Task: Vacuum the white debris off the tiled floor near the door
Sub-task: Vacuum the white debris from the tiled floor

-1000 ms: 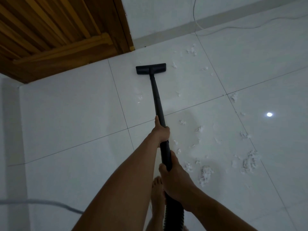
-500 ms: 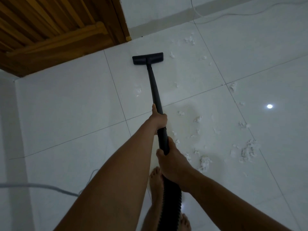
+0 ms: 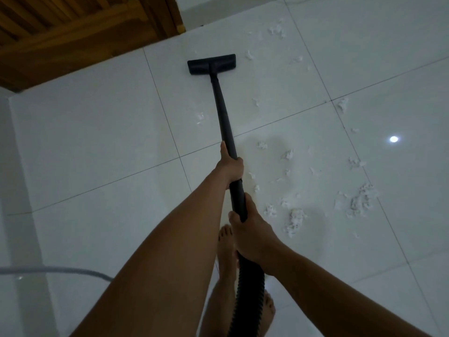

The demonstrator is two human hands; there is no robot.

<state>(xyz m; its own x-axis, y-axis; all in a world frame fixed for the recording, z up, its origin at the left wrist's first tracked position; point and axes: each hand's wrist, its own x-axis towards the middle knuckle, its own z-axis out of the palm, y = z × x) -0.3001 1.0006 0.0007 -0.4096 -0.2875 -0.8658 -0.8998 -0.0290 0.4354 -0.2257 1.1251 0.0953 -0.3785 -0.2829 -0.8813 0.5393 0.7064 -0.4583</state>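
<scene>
Long black vacuum wand [image 3: 224, 113], flat black nozzle [image 3: 211, 64] at its far end. Left hand [image 3: 230, 166] ahead, right hand [image 3: 252, 231] behind, each grip curled round the wand. White fluffy debris [image 3: 295, 221] lies right of the wand, densest beside the right hand.

Open tiled floor [image 3: 85, 142] spreads left of the vacuum wand [image 3: 224, 122]. The wooden door [image 3: 73, 37] blocks the far left, near the nozzle [image 3: 211, 64]. Scattered white debris [image 3: 362, 200] litters the right side; a grey cable [image 3: 60, 270] crosses the near left.
</scene>
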